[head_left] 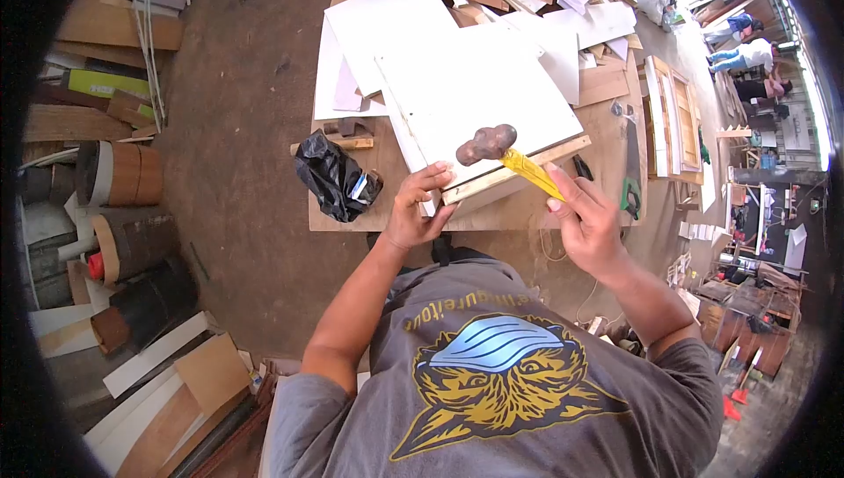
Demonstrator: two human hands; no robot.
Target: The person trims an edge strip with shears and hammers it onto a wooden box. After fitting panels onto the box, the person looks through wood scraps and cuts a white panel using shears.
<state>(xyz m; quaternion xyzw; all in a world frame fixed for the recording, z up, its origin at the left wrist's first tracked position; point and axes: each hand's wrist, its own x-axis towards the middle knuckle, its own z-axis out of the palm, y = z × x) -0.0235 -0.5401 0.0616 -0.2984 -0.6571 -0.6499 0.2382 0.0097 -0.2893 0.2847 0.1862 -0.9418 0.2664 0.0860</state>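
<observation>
"Where does the white box (483, 74) sit?"

"On the counter (321, 214), with a wooden strip (479, 183) along its near edge."

"And the left hand (418, 208)?"

"Its fingers are clamped around the box's near-left corner, thumb low and the others higher, probably to steady box and strip together."

"What about the right hand (591, 225)?"

"Its fingers are closed on the yellow handle of a hammer (488, 144). The head hangs over the box's near edge; that grip seems to leave it room to swing clear of the left fingers."

"Anything else around?"

"A black plastic bag (327, 179) left of the box and a green-handled handsaw (630, 197) right of it, perhaps kept aside for elbow room."
</observation>
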